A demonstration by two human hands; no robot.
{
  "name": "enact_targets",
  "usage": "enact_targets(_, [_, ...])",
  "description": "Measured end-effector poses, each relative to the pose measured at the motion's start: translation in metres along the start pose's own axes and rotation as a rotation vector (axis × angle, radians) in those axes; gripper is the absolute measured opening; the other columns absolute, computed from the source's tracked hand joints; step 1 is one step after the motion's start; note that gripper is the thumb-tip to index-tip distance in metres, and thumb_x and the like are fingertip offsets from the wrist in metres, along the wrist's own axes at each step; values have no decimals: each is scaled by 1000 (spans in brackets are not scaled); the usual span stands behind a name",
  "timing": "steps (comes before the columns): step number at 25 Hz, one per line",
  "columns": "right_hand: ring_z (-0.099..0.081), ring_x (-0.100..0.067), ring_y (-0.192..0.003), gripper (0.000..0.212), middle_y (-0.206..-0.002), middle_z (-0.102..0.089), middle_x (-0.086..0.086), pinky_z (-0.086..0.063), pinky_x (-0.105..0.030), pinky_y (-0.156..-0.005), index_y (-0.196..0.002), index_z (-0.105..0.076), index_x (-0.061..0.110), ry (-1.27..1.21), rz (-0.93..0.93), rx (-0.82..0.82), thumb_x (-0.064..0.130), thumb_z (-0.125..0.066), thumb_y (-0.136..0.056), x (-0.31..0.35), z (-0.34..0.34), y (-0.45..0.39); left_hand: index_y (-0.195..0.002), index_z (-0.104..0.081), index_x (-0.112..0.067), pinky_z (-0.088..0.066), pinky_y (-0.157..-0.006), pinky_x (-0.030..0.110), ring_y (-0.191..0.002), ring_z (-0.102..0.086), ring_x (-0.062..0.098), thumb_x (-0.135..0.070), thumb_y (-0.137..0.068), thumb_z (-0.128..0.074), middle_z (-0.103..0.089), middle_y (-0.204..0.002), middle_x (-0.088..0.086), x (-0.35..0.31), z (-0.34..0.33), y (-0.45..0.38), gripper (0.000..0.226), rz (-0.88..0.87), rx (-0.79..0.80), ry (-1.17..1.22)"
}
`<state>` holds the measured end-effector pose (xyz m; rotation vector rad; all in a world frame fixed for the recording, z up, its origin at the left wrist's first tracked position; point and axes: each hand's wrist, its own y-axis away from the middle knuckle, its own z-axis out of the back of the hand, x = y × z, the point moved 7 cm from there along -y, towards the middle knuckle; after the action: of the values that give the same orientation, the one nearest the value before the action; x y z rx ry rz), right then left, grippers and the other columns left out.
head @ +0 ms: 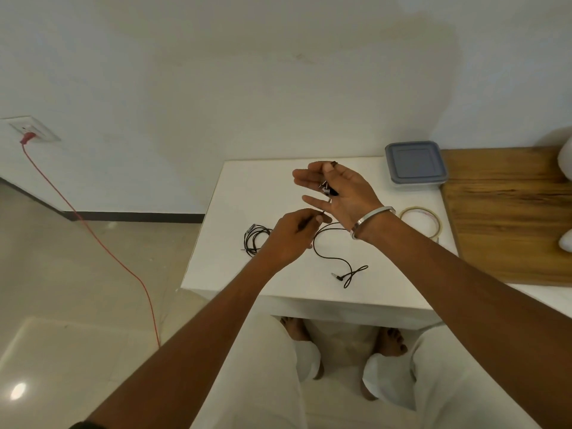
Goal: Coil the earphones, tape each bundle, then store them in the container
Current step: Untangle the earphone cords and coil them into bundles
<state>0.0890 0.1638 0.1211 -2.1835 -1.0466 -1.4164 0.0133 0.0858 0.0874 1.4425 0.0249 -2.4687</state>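
Earphones: buds pinned under the thumb against the right hand's flat palm, above the table. The left hand pinches their cord, whose plug end trails on the table. A second coiled set lies to the left, the tape roll and lidded container to the right.

Red cable in wall socket; wooden surface beside white table; white shapes, perhaps ornaments

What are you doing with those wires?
A person is winding black earphones: the left hand pinches the cable, the right hand holds the earbuds at its palm. The plug end lies loose on the white table. Another earphone bundle, a tape roll and the lidded container wait nearby.
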Motion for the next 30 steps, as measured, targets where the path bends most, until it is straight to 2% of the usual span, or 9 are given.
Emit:
enact_targets(6, [-62, -2, -107, 30, -110, -71, 7, -45, -20, -84, -104, -66, 15, 685, 123, 75, 21, -37, -102, -1, 0, 3, -104, -71, -20, -61, -67, 35, -53, -55, 5, -23, -96, -51, -53, -54, -15, -1, 2, 4, 21, 26, 55, -132])
enact_targets(8, [-62, -3, -105, 28, -108, -70, 9, -44, -16, -81, -99, -67, 22, 791, 177, 94, 19, -39, -101, -1, -1, 1, -100, -70, -22, -60, -72, 39, -58, -62, 17, -25, -94, -53, -62, -60, -3, 0, 3, 8, 19, 54, 76, -180])
enact_targets(10, [-64, -5, -98, 26, -106, -70, 10, -47, -23, -82, -97, -68, 24, 920, 249, 109, 22, -43, -100, -1, -2, 1, -97, -69, -23, -56, -70, 37, -69, -66, 28, -25, -93, -53, -68, -73, 13, 4, 4, 10, 17, 93, 77, -205])
enact_targets(12, [-62, -2, -88, 26, -107, -69, 6, -46, -30, -90, -96, -70, 18, 1089, 264, 167, 23, -44, -99, -5, -3, 1, -97, -67, -20, -51, -59, 23, -67, -67, 19, -26, -92, -52, -70, -72, 8, 5, 6, 14, 17, 122, 72, -232])
enact_targets(15, [-59, -11, -98, 27, -105, -64, 10, -17, -54, -113, -98, -65, 21, 1522, 112, 209, 22, -39, -101, -14, 5, 0, -95, -66, -18, -44, -60, 18, -66, -67, 11, -25, -92, -53, -69, -71, 1, 8, 13, 17, 15, 140, 35, -208])
enact_targets(18, [-57, -12, -99, 29, -96, -58, 12, -2, -62, -114, -106, -60, 23, 1830, -13, 252, 6, -39, -97, -17, 11, -1, -94, -69, -21, -46, -56, 11, -54, -58, 3, -21, -92, -53, -59, -62, -6, 7, 17, 19, 16, 108, 35, -155])
enact_targets(20, [-53, -11, -85, 29, -86, -53, 13, -2, -65, -112, -103, -57, 22, 1900, -38, 289, 2, -39, -94, -19, 12, 2, -97, -72, -22, -38, -52, 6, -50, -49, 0, -19, -93, -55, -56, -63, -3, 1, 19, 18, 18, 37, 16, -173])
enact_targets(26, [-59, -18, -78, 36, -80, -63, 4, -5, -63, -113, -83, -55, 18, 1835, 41, 357, 32, -27, -100, -25, 18, 16, -98, -73, -25, -36, -53, 9, -49, -45, 3, -23, -91, -64, -63, -76, 1, -6, 26, 14, 12, -93, -44, -194])
enact_targets(30, [-60, -16, -71, 39, -73, -65, 3, -14, -53, -112, -79, -58, 14, 1744, 58, 413, 37, -33, -98, -31, 17, 22, -95, -73, -24, -39, -61, 6, -68, -54, -9, -24, -89, -67, -66, -87, -8, -12, 32, 11, 8, -142, -99, -224])
